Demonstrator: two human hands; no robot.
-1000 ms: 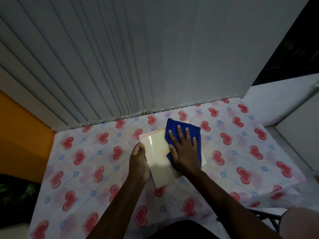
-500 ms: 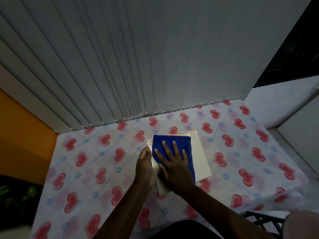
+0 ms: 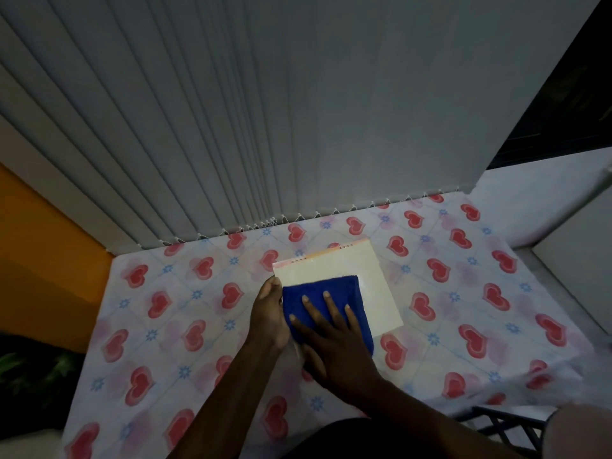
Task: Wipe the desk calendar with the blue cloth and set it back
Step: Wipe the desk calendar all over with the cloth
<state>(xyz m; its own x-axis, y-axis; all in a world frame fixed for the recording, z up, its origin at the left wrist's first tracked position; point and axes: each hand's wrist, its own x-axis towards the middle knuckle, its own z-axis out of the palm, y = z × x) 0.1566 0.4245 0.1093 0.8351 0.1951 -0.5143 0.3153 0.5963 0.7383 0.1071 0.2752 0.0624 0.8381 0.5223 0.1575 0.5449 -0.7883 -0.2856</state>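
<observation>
The desk calendar [image 3: 357, 266], a cream glossy card with a pink bound top edge, lies flat on the heart-patterned tablecloth [image 3: 165, 326]. A folded blue cloth [image 3: 318, 289] covers its near-left part. My right hand [image 3: 331, 336] lies flat on the cloth with fingers spread, pressing it onto the calendar. Holding the calendar's left edge is my left hand [image 3: 268, 316], with the thumb by the top-left corner. The calendar's near-left corner is hidden under the cloth and hands.
White vertical blinds [image 3: 265, 111] hang right behind the table's far edge. An orange wall [image 3: 39, 260] stands at the left. A white ledge [image 3: 546, 210] lies at the right, and a dark metal frame [image 3: 510, 429] shows at the near right.
My right hand has slid the blue cloth from the calendar's far right side to its near-left part. The left hand has kept its hold on the left edge.
</observation>
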